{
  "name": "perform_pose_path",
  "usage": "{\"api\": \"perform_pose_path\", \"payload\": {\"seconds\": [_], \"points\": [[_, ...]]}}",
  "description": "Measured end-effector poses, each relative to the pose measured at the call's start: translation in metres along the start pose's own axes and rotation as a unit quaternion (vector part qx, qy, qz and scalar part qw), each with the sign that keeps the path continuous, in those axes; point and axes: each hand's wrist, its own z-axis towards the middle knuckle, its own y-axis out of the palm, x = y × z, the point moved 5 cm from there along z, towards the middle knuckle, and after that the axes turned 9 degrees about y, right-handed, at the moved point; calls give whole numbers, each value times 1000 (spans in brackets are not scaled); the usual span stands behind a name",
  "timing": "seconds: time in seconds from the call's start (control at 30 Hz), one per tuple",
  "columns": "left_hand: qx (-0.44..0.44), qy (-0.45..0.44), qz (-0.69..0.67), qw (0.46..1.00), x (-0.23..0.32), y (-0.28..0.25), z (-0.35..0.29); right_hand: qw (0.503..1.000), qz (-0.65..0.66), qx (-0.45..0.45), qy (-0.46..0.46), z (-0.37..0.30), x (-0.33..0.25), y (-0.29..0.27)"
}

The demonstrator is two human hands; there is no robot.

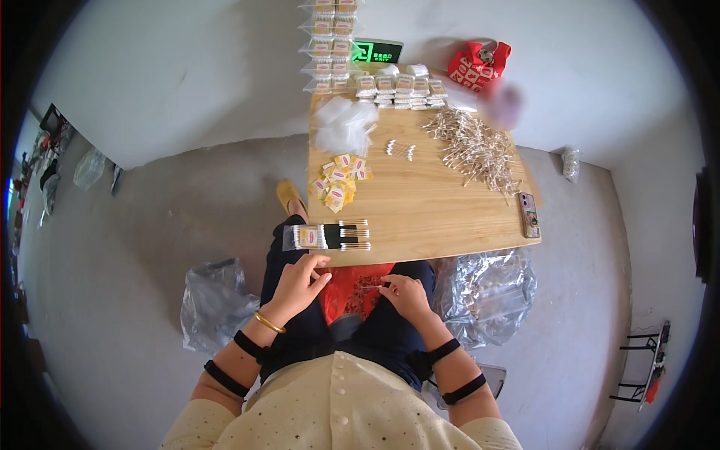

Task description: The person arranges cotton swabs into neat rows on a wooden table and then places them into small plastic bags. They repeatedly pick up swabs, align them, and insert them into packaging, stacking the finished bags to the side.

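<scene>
My left hand (301, 285) hovers at the table's front edge, its fingers apart and holding nothing. Below that edge, over a red plastic bag (337, 294) in my lap, my right hand (407, 295) pinches a thin pale stick that looks like a cotton swab (369, 286). Dark bits and pale slivers show in the bag. Nearest my left hand on the table lies a clear pouch of cotton swabs (306, 238) with a yellow and white card in it. Beside the pouch, a black holder (343, 236) carries small groups of loose swabs (355, 246).
On the wooden table (435, 217) lie yellow cards (337, 184), clear bags (345, 126), a few swabs (400, 150), a big swab heap (480, 150) and a phone (529, 216). Filled packs (405, 86) line the back near a red bag (478, 66). Plastic sacks (217, 304) flank my legs.
</scene>
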Motion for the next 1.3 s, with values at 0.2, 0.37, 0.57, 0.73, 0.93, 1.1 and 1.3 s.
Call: {"api": "perform_pose_path", "payload": {"seconds": [0.2,0.37,0.57,0.73,0.93,1.1,1.3], "points": [[-16,3,13,1000,-9,9,-1,999,25,21,-25,28,-11,4],[-82,-31,27,996,-13,25,10,996,48,66,-24,70,-18,-10],[-46,54,170,983,2,35,55,991,43,126,22,143,17,-29],[-59,42,177,981,-6,42,75,982,-22,179,56,220,30,-61],[-69,8,147,987,-24,36,71,974,-125,188,30,292,29,-76],[-56,-8,120,991,-33,22,74,968,-151,200,15,324,32,-74],[-57,-16,109,992,-34,21,77,968,-169,186,7,330,36,-68]]}}
